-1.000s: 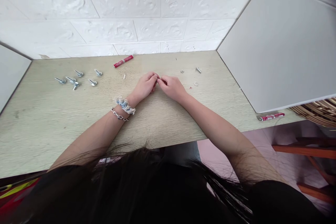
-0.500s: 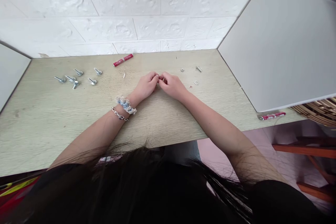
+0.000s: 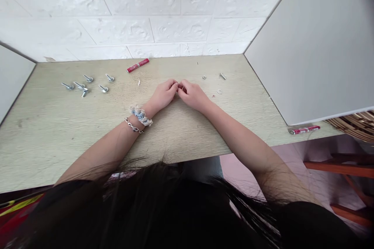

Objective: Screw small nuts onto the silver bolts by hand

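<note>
White brick-patterned wall (image 3: 163, 4) behind both hands; pale tabletop (image 3: 172, 136) below them; grey panel (image 3: 309, 54) well to their right. Left grip (image 3: 164, 94) and right grip (image 3: 191, 94) meet at the fingertips above the tabletop, digits drawn in close. Exact opening and contents masked by the fingers; cannot tell. One red tube (image 3: 138, 65) beyond and left of left grip; second red tube (image 3: 305, 130) well right of right grip, near the front edge. Six bolts (image 3: 88, 79) lying well left of left grip. Right of right grip: loose bolt (image 3: 223, 76), farther off; flat washer (image 3: 219, 92); nut (image 3: 204, 77), nearest.
</note>
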Tool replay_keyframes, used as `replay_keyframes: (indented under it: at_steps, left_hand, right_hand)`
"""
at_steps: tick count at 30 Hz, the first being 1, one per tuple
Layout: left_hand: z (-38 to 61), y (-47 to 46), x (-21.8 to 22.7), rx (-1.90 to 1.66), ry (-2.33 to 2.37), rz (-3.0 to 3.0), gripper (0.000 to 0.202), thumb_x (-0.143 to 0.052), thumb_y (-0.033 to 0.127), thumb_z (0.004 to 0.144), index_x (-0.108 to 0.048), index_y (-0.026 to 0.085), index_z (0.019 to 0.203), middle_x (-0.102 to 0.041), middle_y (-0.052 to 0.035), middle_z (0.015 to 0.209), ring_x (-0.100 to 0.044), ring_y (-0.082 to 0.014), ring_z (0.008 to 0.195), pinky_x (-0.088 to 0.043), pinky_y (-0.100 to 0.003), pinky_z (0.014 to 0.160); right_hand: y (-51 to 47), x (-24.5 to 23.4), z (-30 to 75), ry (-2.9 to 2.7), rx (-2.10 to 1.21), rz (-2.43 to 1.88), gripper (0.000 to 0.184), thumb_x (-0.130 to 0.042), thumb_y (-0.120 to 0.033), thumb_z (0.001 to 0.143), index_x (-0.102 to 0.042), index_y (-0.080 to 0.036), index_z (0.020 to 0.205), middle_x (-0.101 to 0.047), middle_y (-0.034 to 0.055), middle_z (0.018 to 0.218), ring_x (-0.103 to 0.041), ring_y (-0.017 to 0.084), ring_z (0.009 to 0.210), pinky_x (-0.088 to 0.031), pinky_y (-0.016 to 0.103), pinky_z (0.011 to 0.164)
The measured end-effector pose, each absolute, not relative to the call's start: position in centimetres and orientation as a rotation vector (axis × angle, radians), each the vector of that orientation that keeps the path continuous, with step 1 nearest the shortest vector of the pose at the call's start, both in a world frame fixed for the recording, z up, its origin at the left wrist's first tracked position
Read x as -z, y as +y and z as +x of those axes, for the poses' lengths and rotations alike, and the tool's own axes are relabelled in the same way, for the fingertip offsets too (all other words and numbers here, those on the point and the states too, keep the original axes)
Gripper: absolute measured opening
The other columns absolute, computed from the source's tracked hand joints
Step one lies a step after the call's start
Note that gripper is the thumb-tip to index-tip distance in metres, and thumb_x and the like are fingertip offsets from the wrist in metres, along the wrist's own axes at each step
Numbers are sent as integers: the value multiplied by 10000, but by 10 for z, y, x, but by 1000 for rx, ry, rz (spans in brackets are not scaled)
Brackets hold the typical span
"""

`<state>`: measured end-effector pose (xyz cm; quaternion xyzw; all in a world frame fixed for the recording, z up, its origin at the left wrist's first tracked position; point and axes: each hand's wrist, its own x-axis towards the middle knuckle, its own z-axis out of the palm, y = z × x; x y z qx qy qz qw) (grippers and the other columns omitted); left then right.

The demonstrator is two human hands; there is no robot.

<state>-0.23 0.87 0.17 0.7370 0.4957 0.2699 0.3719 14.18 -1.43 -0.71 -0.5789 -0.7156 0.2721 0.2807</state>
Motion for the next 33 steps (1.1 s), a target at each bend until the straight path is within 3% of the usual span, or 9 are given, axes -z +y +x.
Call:
replay_keyframes:
  at_steps: [10,33]
  left_hand:
    - [-3,7,-3,-688,1277,1936,231,-378,276,906,-553,180,789,-593,-19,751,-537,-159,796,-424,-274,773]
    - [-3,8,-1,-682,1276,1940,238,-392,277,913,-571,169,798,-593,-13,729,-525,-136,699,-415,-271,703]
  right_hand:
    - [-15,7,143,-1928,-708,-1528,184,-430,-311,896,-379,-221,744,-557,-8,704,-464,146,659,-283,285,620]
    - [-14,7,143,-1939,-710,-1546,165,-434,-289,889,-373,-224,751,-555,-9,703,-467,150,658,-295,291,623]
